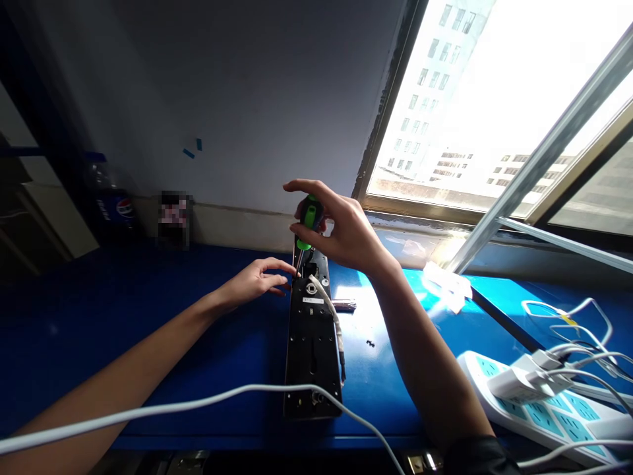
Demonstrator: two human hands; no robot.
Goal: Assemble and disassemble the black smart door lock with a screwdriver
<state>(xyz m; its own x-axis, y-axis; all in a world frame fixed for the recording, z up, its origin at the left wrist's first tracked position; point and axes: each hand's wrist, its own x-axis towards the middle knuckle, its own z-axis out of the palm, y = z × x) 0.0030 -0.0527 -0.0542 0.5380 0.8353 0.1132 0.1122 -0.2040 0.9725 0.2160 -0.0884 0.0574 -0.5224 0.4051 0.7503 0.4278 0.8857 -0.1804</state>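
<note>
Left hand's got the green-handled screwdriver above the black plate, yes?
No, wrong hand: the right hand holds the green-handled screwdriver, not the left hand. The head view shows this. The screwdriver is above the black plate, as you said.

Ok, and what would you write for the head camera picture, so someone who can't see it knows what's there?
A person's right hand holds a green-handled screwdriver upright over a long black metal plate on a blue table. The left hand reaches to the plate's top end. A white cable crosses the front, and a bright window shines on the right.
</note>
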